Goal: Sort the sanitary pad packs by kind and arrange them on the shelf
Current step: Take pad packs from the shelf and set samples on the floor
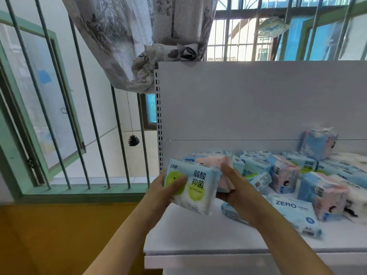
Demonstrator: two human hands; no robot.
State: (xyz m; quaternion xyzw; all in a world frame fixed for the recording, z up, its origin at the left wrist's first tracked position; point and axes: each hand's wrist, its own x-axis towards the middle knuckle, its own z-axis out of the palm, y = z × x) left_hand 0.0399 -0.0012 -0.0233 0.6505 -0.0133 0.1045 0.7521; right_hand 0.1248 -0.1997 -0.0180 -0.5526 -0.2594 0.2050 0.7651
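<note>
Above the white shelf's (198,231) left end, the left hand (168,188) grips a green-dotted pad pack (195,187) while the right hand (231,187) clasps a pink pack (212,161). Both look light, squashy and film-slick, best held across the broad faces.

Daylight comes in through a barred window (59,116) that fills the left half of the frame, its green frame (65,92) swung open behind grey vertical bars. A patterned grey-and-white curtain (137,40) hangs bunched at the top centre. At the upper right, more bars (248,26) show bright buildings outside. A white back panel (248,100) with a perforated upright (157,120) stands at centre right. A dark pine cone (133,140) hangs on a string left of it. The lower left shows a yellow-orange wall (49,235).
</note>
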